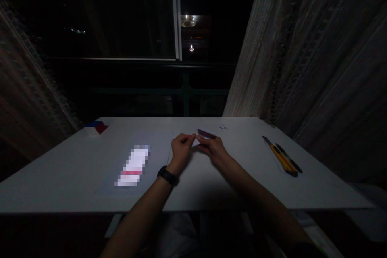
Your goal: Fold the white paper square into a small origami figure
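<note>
Over the middle of the white table (242, 185), both hands meet at a small folded piece of paper (206, 133). My left hand (180, 148), with a dark band at its wrist, pinches the paper's near left edge between thumb and fingertips. From the other side, my right hand (214, 148) grips it, fingers curled beneath and thumb near the left thumb. The paper's upper flap stands up at a tilt, its near face in shadow. Dim light and the fingers hide much of its lower part.
A pixelated bright screen, seemingly a phone (133, 165), lies on a pale sheet (161, 141) at left. Behind it sits a puzzle cube (95, 128). At right lie a yellow utility knife (281, 157) and a dark pen (288, 157). Small scraps (223, 127) rest near the far edge.
</note>
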`<state>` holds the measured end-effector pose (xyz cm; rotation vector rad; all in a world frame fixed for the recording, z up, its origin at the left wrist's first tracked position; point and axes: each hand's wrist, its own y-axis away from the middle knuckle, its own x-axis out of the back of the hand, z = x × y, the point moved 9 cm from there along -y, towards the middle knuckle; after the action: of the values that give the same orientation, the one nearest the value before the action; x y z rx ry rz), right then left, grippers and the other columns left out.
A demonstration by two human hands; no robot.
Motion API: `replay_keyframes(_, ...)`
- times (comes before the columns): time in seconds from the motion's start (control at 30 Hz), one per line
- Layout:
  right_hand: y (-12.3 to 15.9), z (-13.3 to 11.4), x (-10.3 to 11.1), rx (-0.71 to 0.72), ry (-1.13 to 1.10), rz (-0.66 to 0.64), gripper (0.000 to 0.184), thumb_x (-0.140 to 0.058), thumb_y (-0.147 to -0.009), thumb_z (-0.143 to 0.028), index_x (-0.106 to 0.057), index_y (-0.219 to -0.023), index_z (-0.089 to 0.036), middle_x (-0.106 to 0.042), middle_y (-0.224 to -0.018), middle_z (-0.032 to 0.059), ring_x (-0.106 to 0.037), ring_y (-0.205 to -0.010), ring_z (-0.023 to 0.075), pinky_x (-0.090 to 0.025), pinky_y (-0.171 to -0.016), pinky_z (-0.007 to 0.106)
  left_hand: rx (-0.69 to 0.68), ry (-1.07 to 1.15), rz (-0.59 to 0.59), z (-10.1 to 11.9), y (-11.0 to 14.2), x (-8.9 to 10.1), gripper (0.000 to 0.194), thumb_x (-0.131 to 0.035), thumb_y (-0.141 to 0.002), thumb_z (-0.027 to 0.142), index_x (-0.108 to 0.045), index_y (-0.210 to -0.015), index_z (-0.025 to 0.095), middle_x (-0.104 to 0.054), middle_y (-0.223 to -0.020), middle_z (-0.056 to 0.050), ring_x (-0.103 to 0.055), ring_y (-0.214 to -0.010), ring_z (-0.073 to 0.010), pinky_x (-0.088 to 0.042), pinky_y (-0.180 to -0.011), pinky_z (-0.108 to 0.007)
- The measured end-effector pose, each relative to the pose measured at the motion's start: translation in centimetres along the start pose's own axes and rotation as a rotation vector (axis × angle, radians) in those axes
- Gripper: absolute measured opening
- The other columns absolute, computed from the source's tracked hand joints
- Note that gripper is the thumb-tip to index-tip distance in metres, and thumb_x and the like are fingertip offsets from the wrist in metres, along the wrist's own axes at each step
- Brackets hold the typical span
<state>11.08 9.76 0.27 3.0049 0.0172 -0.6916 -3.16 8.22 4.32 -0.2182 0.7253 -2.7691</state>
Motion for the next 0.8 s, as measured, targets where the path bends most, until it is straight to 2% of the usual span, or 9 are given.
replay_keyframes(0.13, 0.0, 0.6, 0.1, -0.052, 0.057, -0.014, 0.024, -0.079, -0.049, -0.021, -0.063, -0.066, -0.013, -0.064, -0.064, 0.0028, -0.06, -0.06, 0.0125, -0.051, -0.059, 0.025, 0.039, -0.003, 0.073, -0.4, -0.1, 0.8, 0.026, -0.065, -0.067, 0.04, -0.065, -0.059, 0.015, -0.058, -0.057, -0.001, -0.051, -0.057, -0.0126, -0.038, -0.057, -0.025)
replay_keyframes(0.23, 0.0, 0.7, 0.2, -0.063, 0.067, -0.019, 0.022, -0.078, -0.051, -0.022, -0.059, -0.055, -0.012, -0.063, -0.06, 0.0031, -0.06, -0.06, 0.0111, -0.05, -0.06, 0.022, 0.057, 0.008, 0.092, -0.6, -0.2, 1.1, 0.028, -0.064, -0.067, 0.041, -0.065, -0.059, 0.014, -0.057, -0.057, -0.001, -0.05, -0.056, -0.0124, -0.038, -0.056, -0.025)
replay_keyframes(0.47, -0.1, 0.3, 0.5, -0.03, -0.01, 0.036, 0.018, -0.074, -0.055, -0.02, -0.062, -0.065, -0.014, -0.062, -0.06, 0.0018, -0.059, -0.057, 0.0113, -0.051, -0.06, 0.024, 0.059, 0.013, 0.08, -0.8, -0.2, 0.8, 0.029, -0.064, -0.068, 0.042, -0.065, -0.062, 0.014, -0.057, -0.058, -0.001, -0.05, -0.057, -0.0124, -0.038, -0.057, -0.025)
replay_keyframes(0.8, -0.5, 0.6, 1.2, -0.067, -0.076, 0.084, 0.019, -0.074, -0.053, -0.017, -0.058, -0.062, -0.014, -0.059, -0.057, 0.0009, -0.058, -0.056, 0.0117, -0.051, -0.058, 0.024, 0.118, 0.057, 0.095, -1.3, -0.2, 0.8, 0.029, -0.066, -0.065, 0.043, -0.065, -0.059, 0.014, -0.058, -0.056, -0.001, -0.052, -0.057, -0.0129, -0.039, -0.056, -0.025)
